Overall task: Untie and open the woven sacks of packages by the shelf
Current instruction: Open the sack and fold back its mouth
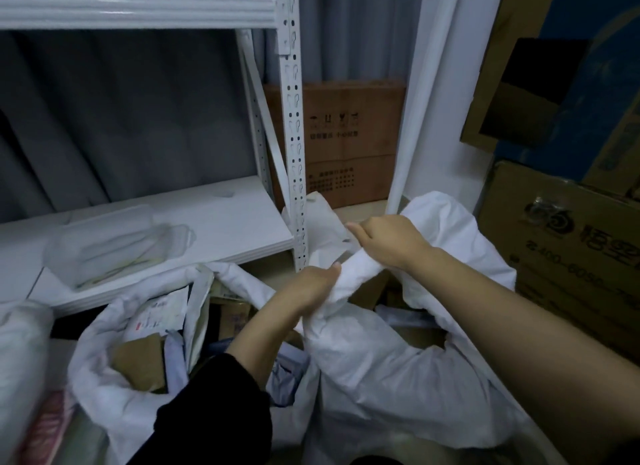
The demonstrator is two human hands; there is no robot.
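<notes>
Two white woven sacks stand on the floor by the white shelf [194,219]. The left sack [104,388] gapes open and shows several packages [156,315] inside. The right sack [398,378] has its mouth partly open, with boxes showing in the gap. My left hand [311,288] grips a bunched fold of the right sack's rim. My right hand [388,239] grips the same fold of white cloth just above and to the right. The two hands are close together, near the shelf's upright post.
A clear plastic container [114,243] lies on the low shelf board. The perforated shelf post [294,153] rises just behind the hands. Cardboard boxes [568,257] are stacked at right, another [353,142] stands behind the post. Grey curtain hangs at the back.
</notes>
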